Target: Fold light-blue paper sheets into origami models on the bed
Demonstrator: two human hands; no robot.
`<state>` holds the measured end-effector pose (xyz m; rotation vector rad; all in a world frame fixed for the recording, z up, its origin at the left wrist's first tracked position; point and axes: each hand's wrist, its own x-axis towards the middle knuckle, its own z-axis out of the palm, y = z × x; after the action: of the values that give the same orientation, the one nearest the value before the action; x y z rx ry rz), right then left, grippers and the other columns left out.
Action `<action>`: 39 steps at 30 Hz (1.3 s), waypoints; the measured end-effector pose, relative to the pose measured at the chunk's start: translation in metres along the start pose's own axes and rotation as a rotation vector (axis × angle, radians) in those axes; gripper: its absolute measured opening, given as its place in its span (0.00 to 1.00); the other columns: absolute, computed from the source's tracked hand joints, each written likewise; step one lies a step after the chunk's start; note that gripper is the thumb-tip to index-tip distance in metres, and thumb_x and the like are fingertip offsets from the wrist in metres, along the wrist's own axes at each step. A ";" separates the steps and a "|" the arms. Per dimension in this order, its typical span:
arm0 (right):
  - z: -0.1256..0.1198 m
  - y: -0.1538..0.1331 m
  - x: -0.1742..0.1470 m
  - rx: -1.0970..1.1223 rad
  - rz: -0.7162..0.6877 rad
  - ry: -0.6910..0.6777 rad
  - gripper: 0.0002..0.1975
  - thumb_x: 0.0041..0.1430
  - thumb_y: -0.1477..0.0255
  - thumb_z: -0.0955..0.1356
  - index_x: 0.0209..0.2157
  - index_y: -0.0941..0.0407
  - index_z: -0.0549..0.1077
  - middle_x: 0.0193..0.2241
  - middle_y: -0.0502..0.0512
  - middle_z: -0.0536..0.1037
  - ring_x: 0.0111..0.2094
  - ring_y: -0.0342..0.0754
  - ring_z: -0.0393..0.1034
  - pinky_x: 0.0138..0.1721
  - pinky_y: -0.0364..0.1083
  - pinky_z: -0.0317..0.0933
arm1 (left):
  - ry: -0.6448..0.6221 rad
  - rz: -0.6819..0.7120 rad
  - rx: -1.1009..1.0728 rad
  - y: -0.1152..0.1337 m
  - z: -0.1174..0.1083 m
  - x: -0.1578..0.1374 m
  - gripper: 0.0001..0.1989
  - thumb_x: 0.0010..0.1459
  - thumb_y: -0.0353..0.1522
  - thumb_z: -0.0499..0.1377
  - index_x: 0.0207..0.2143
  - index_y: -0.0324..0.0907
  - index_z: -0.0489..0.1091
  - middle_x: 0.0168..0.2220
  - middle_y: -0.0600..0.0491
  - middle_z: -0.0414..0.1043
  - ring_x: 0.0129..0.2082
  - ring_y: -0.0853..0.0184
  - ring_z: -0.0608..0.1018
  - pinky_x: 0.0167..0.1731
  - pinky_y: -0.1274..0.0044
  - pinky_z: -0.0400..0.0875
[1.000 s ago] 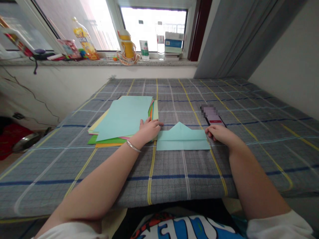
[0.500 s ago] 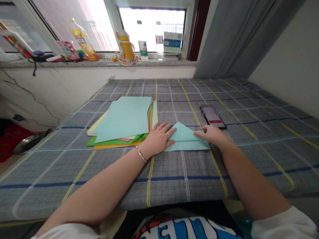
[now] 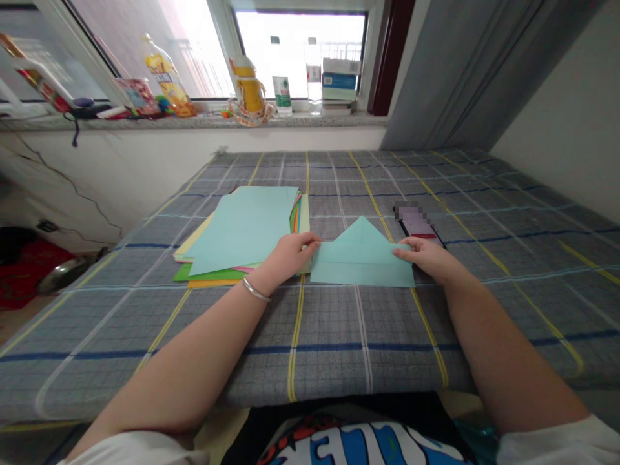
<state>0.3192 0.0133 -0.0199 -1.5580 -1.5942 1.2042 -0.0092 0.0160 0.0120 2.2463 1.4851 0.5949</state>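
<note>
A light-blue sheet of paper (image 3: 361,258), folded to a peak at its far side with a straight band along the near edge, lies in front of me on the checked cloth. My left hand (image 3: 289,255) pinches its left corner between thumb and fingers. On the opposite side, my right hand (image 3: 426,256) grips the right corner in the same way. Just left of the folded paper is a stack of coloured paper (image 3: 242,226), its top sheet light blue, with green, orange and yellow edges sticking out below. My left hand partly covers the stack's near right corner.
A phone (image 3: 420,226) lies beyond my right hand. The plaid cloth (image 3: 329,349) covers the whole table. Along the windowsill at the back stand a yellow drink bottle (image 3: 167,74), a yellow cup (image 3: 249,87), a clear bottle (image 3: 314,77) and boxes (image 3: 339,84).
My left hand has gone from lying flat on the folded paper to pinching its left corner. The paper shows more of its peak and sits slightly farther away.
</note>
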 end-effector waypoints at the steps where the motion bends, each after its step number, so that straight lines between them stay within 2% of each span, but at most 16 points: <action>1: 0.000 0.000 0.000 0.022 0.009 0.016 0.17 0.46 0.56 0.72 0.31 0.53 0.70 0.27 0.51 0.76 0.28 0.48 0.70 0.29 0.45 0.63 | -0.004 -0.011 -0.058 0.000 0.000 0.000 0.15 0.62 0.36 0.49 0.40 0.42 0.75 0.37 0.53 0.78 0.37 0.64 0.76 0.41 0.73 0.68; 7: 0.000 -0.005 -0.001 0.052 0.014 0.058 0.18 0.45 0.55 0.72 0.31 0.53 0.69 0.27 0.51 0.76 0.27 0.47 0.70 0.28 0.45 0.63 | 0.014 -0.026 -0.185 0.001 -0.001 -0.001 0.14 0.60 0.38 0.51 0.37 0.41 0.73 0.35 0.54 0.76 0.36 0.65 0.75 0.39 0.75 0.66; 11: -0.001 -0.003 0.000 0.042 0.023 0.091 0.16 0.46 0.58 0.72 0.32 0.54 0.70 0.28 0.52 0.77 0.28 0.48 0.71 0.28 0.45 0.64 | -0.004 -0.034 -0.149 0.000 -0.002 -0.001 0.13 0.59 0.39 0.53 0.37 0.42 0.73 0.35 0.55 0.76 0.33 0.66 0.74 0.37 0.75 0.66; 15: -0.001 -0.002 -0.001 -0.139 -0.009 0.161 0.18 0.46 0.60 0.72 0.38 0.54 0.72 0.28 0.53 0.78 0.30 0.50 0.72 0.30 0.47 0.65 | -0.050 0.033 -0.038 0.002 -0.002 -0.002 0.09 0.55 0.37 0.60 0.36 0.43 0.74 0.35 0.55 0.77 0.35 0.66 0.75 0.40 0.75 0.67; 18: -0.006 -0.008 -0.007 -0.275 -0.190 0.152 0.13 0.46 0.61 0.72 0.33 0.54 0.74 0.43 0.57 0.78 0.43 0.54 0.73 0.45 0.52 0.65 | -0.110 0.194 0.075 0.003 -0.005 -0.003 0.07 0.54 0.34 0.62 0.36 0.45 0.76 0.36 0.55 0.77 0.39 0.65 0.76 0.46 0.73 0.65; 20: -0.010 -0.013 -0.013 -0.381 -0.378 0.088 0.09 0.46 0.62 0.72 0.27 0.53 0.76 0.54 0.57 0.72 0.54 0.58 0.66 0.57 0.57 0.57 | -0.186 0.327 0.126 0.002 -0.009 -0.005 0.08 0.53 0.32 0.63 0.38 0.47 0.78 0.39 0.55 0.76 0.42 0.65 0.75 0.48 0.73 0.64; 22: -0.014 -0.016 -0.018 -0.523 -0.494 -0.003 0.06 0.47 0.64 0.73 0.26 0.50 0.79 0.57 0.55 0.70 0.59 0.59 0.61 0.62 0.61 0.49 | -0.247 0.415 0.169 0.000 -0.013 -0.006 0.09 0.53 0.32 0.65 0.38 0.51 0.79 0.42 0.55 0.75 0.43 0.65 0.74 0.49 0.73 0.62; 25: -0.014 -0.015 -0.022 -0.655 -0.544 -0.087 0.02 0.47 0.66 0.74 0.26 0.48 0.80 0.56 0.55 0.71 0.59 0.60 0.60 0.62 0.63 0.48 | -0.260 0.438 0.230 -0.003 -0.015 -0.008 0.07 0.53 0.33 0.66 0.35 0.53 0.79 0.43 0.57 0.74 0.44 0.65 0.73 0.51 0.72 0.60; 30: -0.007 -0.013 -0.019 -0.706 -0.580 -0.059 0.03 0.46 0.68 0.75 0.26 0.50 0.80 0.57 0.57 0.70 0.61 0.61 0.57 0.62 0.63 0.47 | -0.267 0.446 0.219 -0.005 -0.015 -0.006 0.02 0.53 0.33 0.66 0.32 0.48 0.77 0.43 0.57 0.75 0.44 0.66 0.74 0.51 0.73 0.61; 36: -0.007 -0.015 -0.016 -0.591 -0.576 -0.099 0.08 0.50 0.66 0.72 0.34 0.52 0.77 0.47 0.57 0.78 0.51 0.55 0.69 0.55 0.56 0.58 | -0.257 0.329 0.228 -0.002 -0.016 -0.007 0.13 0.51 0.33 0.66 0.39 0.44 0.72 0.40 0.54 0.75 0.43 0.62 0.74 0.48 0.72 0.64; 39: -0.006 -0.015 -0.016 -0.580 -0.541 -0.138 0.07 0.50 0.66 0.72 0.33 0.51 0.77 0.46 0.56 0.79 0.49 0.54 0.71 0.54 0.55 0.59 | -0.253 0.355 0.221 -0.002 -0.016 -0.008 0.18 0.50 0.36 0.67 0.44 0.44 0.70 0.42 0.53 0.74 0.44 0.61 0.74 0.47 0.72 0.65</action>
<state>0.3203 0.0002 -0.0013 -1.2255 -2.4047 0.5855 -0.0221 0.0111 0.0231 2.6673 1.0822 0.2354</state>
